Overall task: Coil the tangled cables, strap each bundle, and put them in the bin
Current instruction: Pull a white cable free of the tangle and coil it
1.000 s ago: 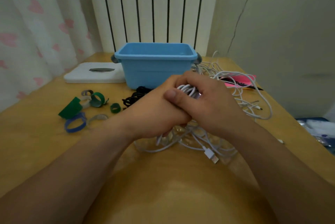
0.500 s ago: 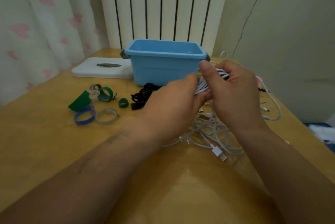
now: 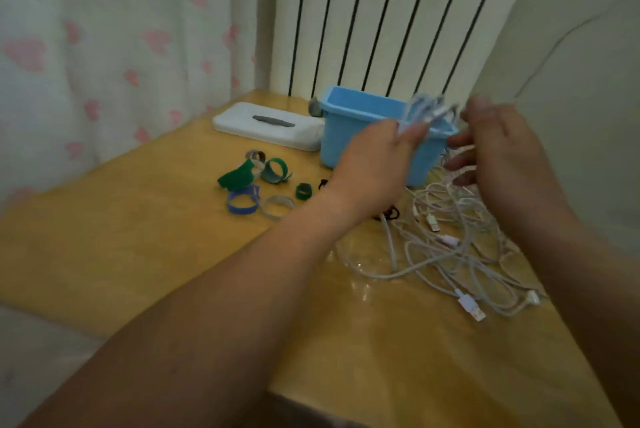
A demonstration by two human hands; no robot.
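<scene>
My left hand (image 3: 372,157) pinches a coiled white cable bundle (image 3: 427,111) and holds it up over the near rim of the blue bin (image 3: 349,123). To the right of the bundle my right hand (image 3: 498,147) hovers with loosely spread fingers and holds nothing. A tangle of white cables (image 3: 450,247) lies on the wooden table (image 3: 138,237) below both hands, with USB plugs at its near edge. The frame is blurred by motion.
Several hook-and-loop straps (image 3: 256,182), green, blue and grey, lie left of the bin, with black straps (image 3: 389,213) partly hidden under my left wrist. A white lidded box (image 3: 266,124) sits behind them. Radiator and curtain back the table; its near edge drops off.
The coiled bundle has risen from the table toward the bin. My right hand has let go of it and moved off to the right. The view has swung left.
</scene>
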